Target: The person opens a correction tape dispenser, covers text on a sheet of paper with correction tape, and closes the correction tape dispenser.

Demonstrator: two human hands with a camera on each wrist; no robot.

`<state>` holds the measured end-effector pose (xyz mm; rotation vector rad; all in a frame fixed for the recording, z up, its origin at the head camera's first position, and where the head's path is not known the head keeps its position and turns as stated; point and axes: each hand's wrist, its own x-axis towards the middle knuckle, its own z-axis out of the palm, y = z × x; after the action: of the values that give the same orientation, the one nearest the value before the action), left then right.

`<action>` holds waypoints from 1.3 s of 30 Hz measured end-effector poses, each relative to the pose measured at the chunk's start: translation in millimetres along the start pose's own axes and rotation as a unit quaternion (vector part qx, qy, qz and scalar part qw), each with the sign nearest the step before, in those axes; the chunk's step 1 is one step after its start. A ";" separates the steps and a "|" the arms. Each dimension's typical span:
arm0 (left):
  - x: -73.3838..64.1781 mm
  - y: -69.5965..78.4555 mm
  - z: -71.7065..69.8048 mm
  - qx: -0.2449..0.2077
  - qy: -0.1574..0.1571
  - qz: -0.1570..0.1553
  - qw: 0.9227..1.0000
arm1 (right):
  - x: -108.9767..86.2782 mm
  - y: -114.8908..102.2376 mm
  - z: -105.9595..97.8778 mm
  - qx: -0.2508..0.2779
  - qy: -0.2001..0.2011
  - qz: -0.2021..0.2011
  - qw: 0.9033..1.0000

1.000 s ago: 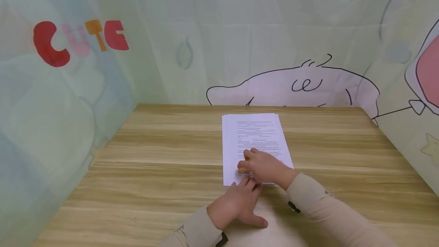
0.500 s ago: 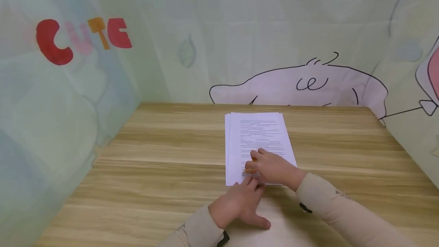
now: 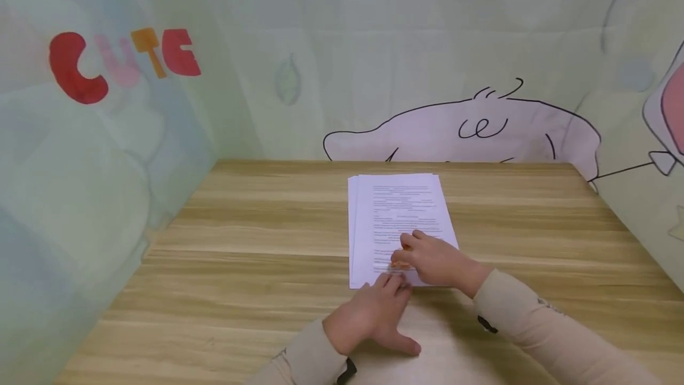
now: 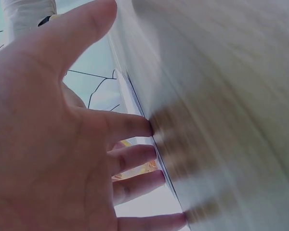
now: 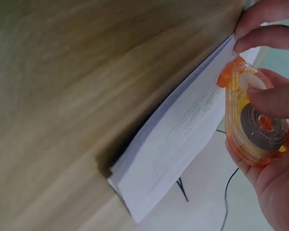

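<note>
My right hand grips a translucent orange correction tape dispenser between thumb and fingers. Its orange tip lies close to the printed lines near the bottom of the top sheet of paper; the wrist view does not show clearly whether it touches. Palm down, my left hand rests its fingertips on the lower edge of the sheet, thumb spread out over the table. Between the left fingers, in the left wrist view, a bit of the dispenser shows. In the head view the right fingers mostly hide it.
The sheet tops a small stack of paper whose edges are slightly out of line. Underneath is a wood-grain table. Printed cloth walls stand along its back and sides.
The right hand has slid to the right along the bottom lines with the dispenser. The top sheet has shifted slightly right over the stack. My left hand stays at the lower edge.
</note>
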<state>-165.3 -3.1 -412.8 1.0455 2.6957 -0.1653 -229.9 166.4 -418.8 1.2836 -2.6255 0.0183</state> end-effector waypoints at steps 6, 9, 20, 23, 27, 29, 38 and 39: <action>-0.8 0.4 0.1 -0.017 -0.005 0.000 1.000 | -15.3 9.2 -0.6 0.052 0.081 0.043 0.994; -0.2 -1.1 0.2 -0.031 -0.009 -0.003 0.999 | -24.5 14.3 -5.9 0.066 0.100 0.074 0.990; 3.6 2.1 -2.1 -0.044 0.002 -0.016 0.999 | -50.2 25.3 -14.8 0.052 0.068 0.117 0.989; 4.6 3.7 -4.7 -0.034 -0.001 -0.015 0.999 | -53.0 25.8 -14.2 0.050 0.067 0.115 0.990; 6.5 5.8 -7.1 -0.038 0.007 -0.006 0.999 | -54.9 25.8 -11.8 0.045 0.067 0.107 0.991; 8.0 7.7 -8.7 -0.043 0.015 0.005 0.999 | -56.3 26.0 -10.3 0.043 0.068 0.101 0.992; 15.9 18.0 -11.7 -0.058 -0.019 0.001 0.998 | -60.5 26.5 -7.3 0.038 0.040 0.088 0.995; 16.9 18.7 -10.5 -0.056 -0.018 -0.002 0.998 | -60.8 26.6 -6.9 0.040 0.034 0.089 0.995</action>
<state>-166.7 23.7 -407.5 0.9954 2.6405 -0.0340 -213.2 230.9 -421.9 1.0489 -2.6951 0.1950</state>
